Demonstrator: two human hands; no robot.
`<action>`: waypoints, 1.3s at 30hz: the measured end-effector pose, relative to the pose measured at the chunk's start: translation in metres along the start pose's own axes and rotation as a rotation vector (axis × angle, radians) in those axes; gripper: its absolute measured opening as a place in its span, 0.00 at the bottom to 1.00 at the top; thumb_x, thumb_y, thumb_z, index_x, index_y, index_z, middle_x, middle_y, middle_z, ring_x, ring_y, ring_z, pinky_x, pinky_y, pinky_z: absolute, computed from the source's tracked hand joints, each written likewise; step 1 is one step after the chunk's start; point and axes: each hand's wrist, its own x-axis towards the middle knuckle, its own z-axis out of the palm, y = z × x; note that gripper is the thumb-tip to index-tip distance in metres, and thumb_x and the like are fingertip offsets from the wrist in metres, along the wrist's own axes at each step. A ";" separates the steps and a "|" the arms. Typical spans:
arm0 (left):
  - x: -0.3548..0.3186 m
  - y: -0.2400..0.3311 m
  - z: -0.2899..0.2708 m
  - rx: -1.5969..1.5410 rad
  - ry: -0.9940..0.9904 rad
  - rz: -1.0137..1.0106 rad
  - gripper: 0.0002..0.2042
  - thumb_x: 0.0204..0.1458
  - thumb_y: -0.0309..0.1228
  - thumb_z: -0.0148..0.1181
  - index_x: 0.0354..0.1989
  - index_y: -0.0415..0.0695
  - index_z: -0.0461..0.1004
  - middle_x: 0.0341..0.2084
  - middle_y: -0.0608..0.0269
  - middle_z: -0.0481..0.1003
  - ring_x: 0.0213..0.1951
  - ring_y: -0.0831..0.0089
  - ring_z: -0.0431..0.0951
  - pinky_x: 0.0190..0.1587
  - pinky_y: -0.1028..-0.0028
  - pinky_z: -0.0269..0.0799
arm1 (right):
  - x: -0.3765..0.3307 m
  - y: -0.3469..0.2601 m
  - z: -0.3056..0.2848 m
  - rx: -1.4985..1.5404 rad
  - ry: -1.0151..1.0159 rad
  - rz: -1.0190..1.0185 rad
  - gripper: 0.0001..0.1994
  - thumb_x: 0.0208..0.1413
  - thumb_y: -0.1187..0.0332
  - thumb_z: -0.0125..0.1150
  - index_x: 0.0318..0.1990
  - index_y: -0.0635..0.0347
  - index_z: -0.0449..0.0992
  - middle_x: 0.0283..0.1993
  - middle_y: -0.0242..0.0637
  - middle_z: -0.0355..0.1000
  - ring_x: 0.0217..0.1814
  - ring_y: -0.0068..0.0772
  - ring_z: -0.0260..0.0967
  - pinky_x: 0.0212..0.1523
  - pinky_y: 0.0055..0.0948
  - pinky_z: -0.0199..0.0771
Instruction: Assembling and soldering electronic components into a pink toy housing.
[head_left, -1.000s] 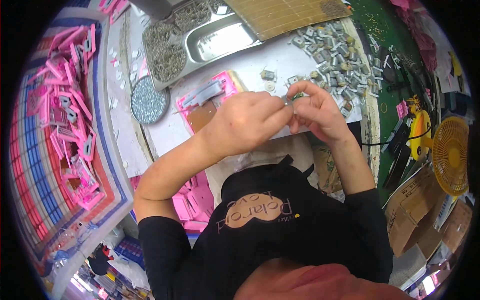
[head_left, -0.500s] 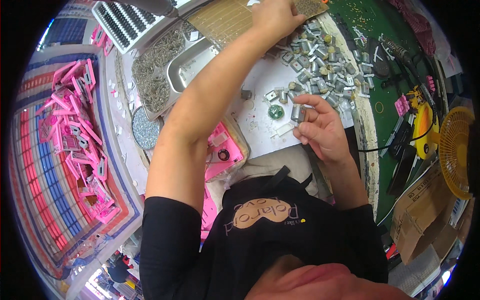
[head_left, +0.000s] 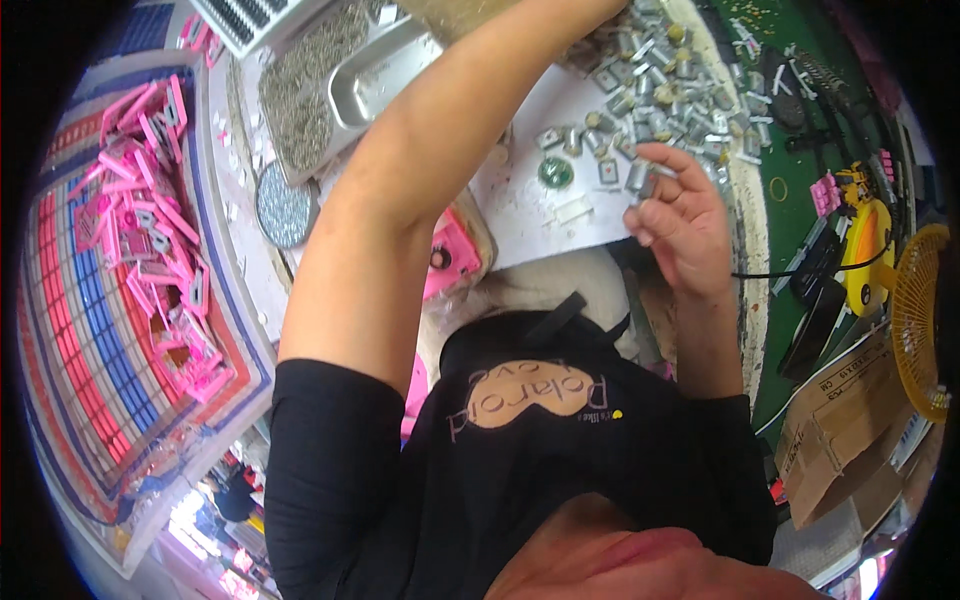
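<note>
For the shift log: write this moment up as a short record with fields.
Setting: cluttered white worktable seen from above
Right hand: holds a small silver metal part at its fingertips
Left hand: out of view; the left forearm reaches up past the top edge
Near right hand: pile of small silver parts, round green piece
Far side: steel tray, heap of tiny metal bits
Left side: striped bin of pink plastic pieces
Right side: yellow fan, cardboard box
</note>
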 end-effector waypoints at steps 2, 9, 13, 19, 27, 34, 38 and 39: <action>0.008 0.003 0.007 -0.023 -0.012 0.005 0.12 0.53 0.31 0.57 0.37 0.38 0.85 0.37 0.44 0.83 0.41 0.49 0.85 0.43 0.54 0.81 | -0.003 0.000 -0.003 -0.032 -0.004 -0.038 0.26 0.58 0.80 0.63 0.65 0.67 0.67 0.37 0.38 0.77 0.32 0.19 0.68 0.33 0.16 0.67; 0.011 -0.002 0.017 0.050 0.052 0.183 0.11 0.54 0.30 0.56 0.37 0.42 0.86 0.39 0.48 0.84 0.43 0.56 0.86 0.44 0.58 0.81 | -0.004 0.000 0.003 -0.239 0.016 -0.092 0.26 0.58 0.78 0.65 0.64 0.68 0.68 0.34 0.35 0.75 0.32 0.18 0.67 0.34 0.16 0.66; 0.005 -0.008 0.014 -0.068 0.144 0.229 0.11 0.52 0.32 0.58 0.35 0.42 0.85 0.35 0.47 0.83 0.41 0.53 0.85 0.44 0.58 0.81 | 0.008 0.000 0.013 -0.600 0.035 -0.148 0.23 0.58 0.76 0.66 0.61 0.66 0.72 0.34 0.31 0.75 0.32 0.17 0.68 0.34 0.18 0.65; -0.052 -0.027 -0.068 -0.572 0.378 0.325 0.07 0.47 0.27 0.62 0.31 0.37 0.82 0.29 0.42 0.81 0.34 0.46 0.83 0.40 0.56 0.78 | 0.042 0.003 0.020 -1.283 -0.117 -0.098 0.20 0.55 0.74 0.64 0.57 0.54 0.77 0.28 0.35 0.74 0.28 0.28 0.72 0.33 0.28 0.71; -0.249 -0.089 -0.156 -1.031 -0.114 -0.059 0.09 0.54 0.28 0.68 0.41 0.39 0.83 0.33 0.61 0.83 0.34 0.73 0.83 0.37 0.74 0.78 | 0.063 0.003 0.039 -1.636 -0.253 -0.077 0.17 0.51 0.72 0.59 0.51 0.53 0.77 0.27 0.45 0.74 0.32 0.50 0.75 0.37 0.43 0.73; -0.352 -0.078 -0.139 -1.162 -0.014 -0.334 0.08 0.55 0.23 0.67 0.42 0.38 0.83 0.34 0.63 0.82 0.34 0.79 0.81 0.38 0.79 0.77 | 0.058 -0.004 0.053 -1.176 -0.336 0.027 0.20 0.54 0.77 0.63 0.56 0.58 0.76 0.25 0.25 0.67 0.28 0.14 0.65 0.30 0.19 0.62; -0.367 -0.070 -0.130 -1.208 0.054 -0.401 0.09 0.54 0.23 0.67 0.44 0.39 0.81 0.34 0.64 0.82 0.34 0.81 0.80 0.36 0.80 0.77 | 0.030 0.027 0.098 -0.551 -0.348 0.179 0.21 0.57 0.80 0.64 0.59 0.64 0.73 0.27 0.20 0.67 0.29 0.09 0.61 0.31 0.12 0.57; -0.369 -0.068 -0.130 -1.229 0.063 -0.428 0.10 0.54 0.23 0.67 0.44 0.39 0.81 0.35 0.64 0.81 0.34 0.81 0.80 0.36 0.80 0.77 | 0.029 0.033 0.105 -0.562 -0.409 0.230 0.21 0.58 0.79 0.64 0.60 0.64 0.72 0.27 0.21 0.67 0.29 0.09 0.62 0.32 0.12 0.58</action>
